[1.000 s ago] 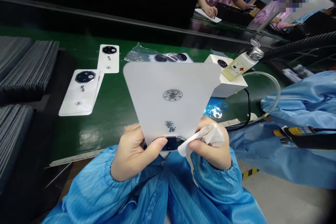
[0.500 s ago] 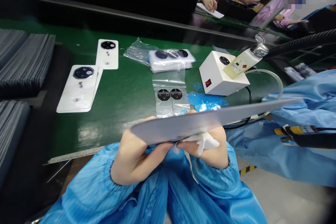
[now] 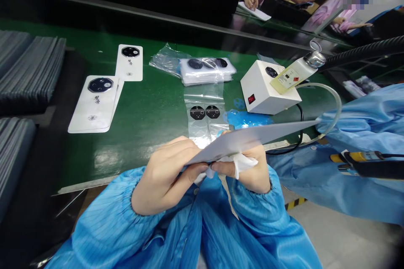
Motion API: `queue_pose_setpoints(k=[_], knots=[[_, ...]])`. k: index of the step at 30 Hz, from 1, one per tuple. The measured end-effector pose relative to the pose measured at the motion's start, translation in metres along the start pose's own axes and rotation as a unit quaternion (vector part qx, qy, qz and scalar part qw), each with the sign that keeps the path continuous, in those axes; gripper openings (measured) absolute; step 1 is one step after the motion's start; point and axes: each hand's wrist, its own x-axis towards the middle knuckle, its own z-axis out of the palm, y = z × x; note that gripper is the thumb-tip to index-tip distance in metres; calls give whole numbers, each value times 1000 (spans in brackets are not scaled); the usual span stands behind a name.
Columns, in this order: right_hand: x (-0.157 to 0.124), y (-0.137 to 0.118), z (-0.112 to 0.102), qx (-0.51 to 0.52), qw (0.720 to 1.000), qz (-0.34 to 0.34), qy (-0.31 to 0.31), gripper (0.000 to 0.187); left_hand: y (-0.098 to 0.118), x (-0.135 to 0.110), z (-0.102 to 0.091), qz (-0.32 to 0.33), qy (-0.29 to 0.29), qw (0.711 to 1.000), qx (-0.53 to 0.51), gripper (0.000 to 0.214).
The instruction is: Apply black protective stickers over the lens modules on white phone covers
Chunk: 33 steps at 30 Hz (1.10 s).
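Observation:
A thin white phone back cover (image 3: 249, 139) is held up in front of my chest, tilted and seen almost edge-on. My left hand (image 3: 167, 176) grips its near left end, thumb below and fingers over the top. My right hand (image 3: 249, 172) supports it from beneath, with a crumpled white wiping cloth (image 3: 243, 164) between thumb and fingers. The face turned away from me is hidden. Just beyond the hands lie clear bags with two black camera lens covers (image 3: 198, 113). Other white back covers (image 3: 91, 109) with dark camera areas rest on the green table to the left.
A wrapped stack of white pieces (image 3: 206, 76) lies at the back. At right stand a white box (image 3: 268, 92) with a red switch and a tilted liquid bottle (image 3: 293, 76). Blue film (image 3: 246, 118) lies before it. Dark trays (image 3: 31, 71) fill the left; a blue-sleeved person is at right.
The back cover has shifted right and turned, its far end now nearer. My left fingers now lie over its top near the end, and both hands have moved slightly up.

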Motion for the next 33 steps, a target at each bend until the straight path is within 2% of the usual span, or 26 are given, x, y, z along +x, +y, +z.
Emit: queue_pose_setpoints(k=[5,11,13,15,19,23,25,28,33], knots=[[-2,5,5,33,999,-9,12,5,-2,0,-1,-5,-5,1000,-30,14],[-6,9,10,40,998,-11,52,6,-2,1,-1,-4,-11,999,-40,13],[-6,8,9,28,999,-11,44,6,-2,1,0,-11,-6,999,-34,14],[-6,7,6,-2,1000,4,21,10,-2,-1,1,-34,-1,999,-22,13],[-6,6,1,-42,999,25,-6,10,-3,-6,5,-131,31,990,-47,10],[-7,9,-1,-10,999,25,-19,5,-3,-9,9,-147,14,984,-102,36],[-7,10,-2,6,999,33,-23,6,-3,-8,9,-151,6,984,-97,41],[-6,7,-5,-4,998,44,-38,8,-3,-7,8,-159,7,985,-63,31],[-3,0,-10,-60,996,31,-60,3,2,-6,8,-132,-9,991,0,10]])
